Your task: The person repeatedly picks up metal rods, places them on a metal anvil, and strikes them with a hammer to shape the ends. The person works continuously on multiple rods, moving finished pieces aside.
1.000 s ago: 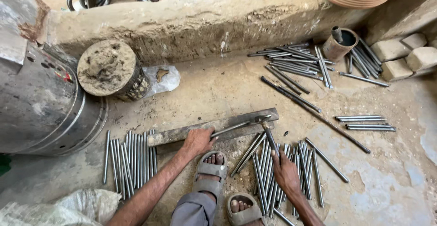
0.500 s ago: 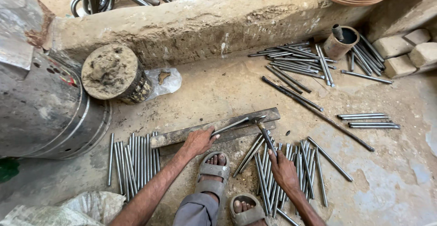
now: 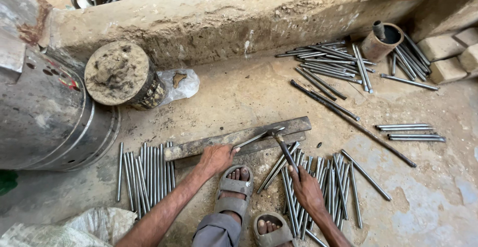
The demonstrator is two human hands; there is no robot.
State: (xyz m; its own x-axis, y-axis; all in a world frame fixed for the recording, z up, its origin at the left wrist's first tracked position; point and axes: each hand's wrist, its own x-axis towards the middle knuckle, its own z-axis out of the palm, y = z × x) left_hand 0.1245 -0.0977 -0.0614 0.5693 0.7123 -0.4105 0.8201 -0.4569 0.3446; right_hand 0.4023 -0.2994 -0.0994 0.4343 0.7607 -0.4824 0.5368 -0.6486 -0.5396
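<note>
Thin grey steel rod (image 3: 255,138) lies across the long flat iron bar (image 3: 239,138); left hand (image 3: 215,158) fingers pinch its near end. Right hand (image 3: 306,189) fingers wrap a hammer (image 3: 285,148) above the bar. A glancing blow risks striking those fingers or kicking the rod loose.

L hand (image 3: 215,158) palm down, fingers curled shut in grip; R hand (image 3: 306,189) fisted, forearm angled inward.
</note>
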